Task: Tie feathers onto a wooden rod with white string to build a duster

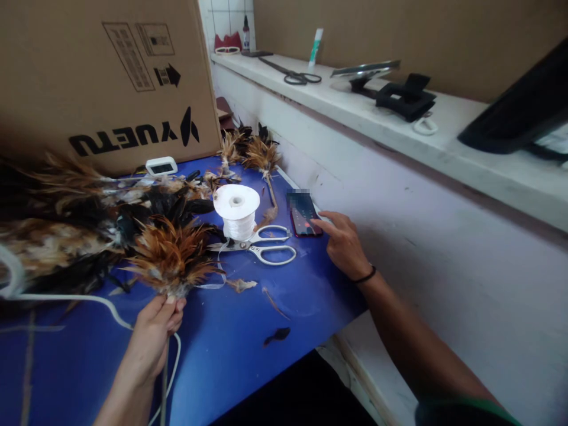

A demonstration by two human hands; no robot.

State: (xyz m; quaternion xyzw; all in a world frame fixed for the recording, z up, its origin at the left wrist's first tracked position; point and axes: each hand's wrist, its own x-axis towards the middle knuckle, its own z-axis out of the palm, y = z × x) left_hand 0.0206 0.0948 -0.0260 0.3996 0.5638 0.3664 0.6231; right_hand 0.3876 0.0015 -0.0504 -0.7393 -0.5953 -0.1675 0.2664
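Note:
My left hand (157,328) is closed around the thin stick of a feather duster (171,254), just below its brown and orange feather head. The stick runs down out of view beneath my wrist. At the wall side of the table, my right hand (344,242) stretches its index finger over the lit screen of a phone (304,213) lying flat; it holds nothing. Between the hands stands a spool of white ribbon (239,222), its loose end trailing on the table. White-handled scissors (270,244) lie beside the spool, blades partly hidden behind it.
Feather bundles (66,236) cover the left of the blue table (231,355), with more feathers (260,155) at the back. A large cardboard box (133,71) stands behind. A white cable (102,300) crosses the left side. The ledge (337,89) carries black scissors (295,76) and a glue stick (316,47).

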